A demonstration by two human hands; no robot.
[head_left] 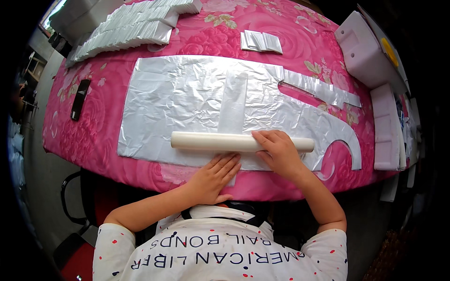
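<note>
A thin, shiny, whitish plastic apron (pixel 173 98) lies spread on the table, its cut-out neck and strap end to the right. Across its near half rests a smooth white tube (pixel 211 141), lying left to right. My right hand (pixel 279 150) grips the tube right of its middle, fingers over the top and thumb on the near side. Just below the tube, my left hand (pixel 213 178) lies flat with its fingers stretched out on the apron's near edge. A folded plastic strip (pixel 233 103) runs from the apron's middle toward me, passing under the tube.
Stacks of folded plastic pieces (pixel 126 30) fill the far left, and a small folded pile (pixel 260 41) lies behind the apron. A black phone (pixel 80 99) is at the left. White foam boxes (pixel 365 49) stand along the right edge of the pink flowered tablecloth (pixel 93 136).
</note>
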